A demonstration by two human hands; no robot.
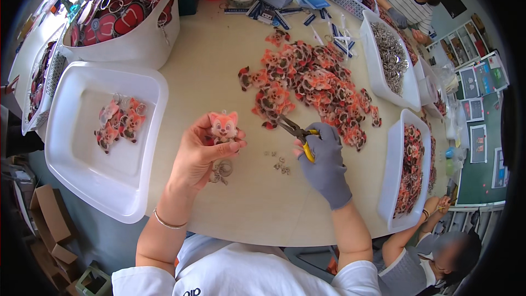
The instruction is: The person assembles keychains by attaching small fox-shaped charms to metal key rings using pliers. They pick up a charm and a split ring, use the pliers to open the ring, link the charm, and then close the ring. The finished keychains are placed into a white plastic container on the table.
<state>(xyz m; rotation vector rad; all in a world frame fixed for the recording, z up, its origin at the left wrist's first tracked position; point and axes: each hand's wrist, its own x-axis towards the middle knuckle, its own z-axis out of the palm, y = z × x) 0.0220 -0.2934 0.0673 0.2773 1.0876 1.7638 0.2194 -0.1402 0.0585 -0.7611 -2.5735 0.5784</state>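
Observation:
Between the thumb and fingers of my left hand (195, 153) is a fox-shaped charm (223, 127), orange and white, its printed front facing up at me. My right hand (324, 164), in a grey glove, grips yellow-handled pliers (297, 131); their dark jaws point up and left, near the edge of a big heap of the same charms (307, 79). On the table just below my left hand lie several metal key rings (222, 171). Small metal links (281, 166) are scattered between my two hands.
At the left, a white tray (148, 148) holds several charms with rings. Behind it stands a bin (131, 41) of red key tags. To the right are a tray of metal fittings (388, 55) and a tray of charms (408, 175). Two people sit along the right side.

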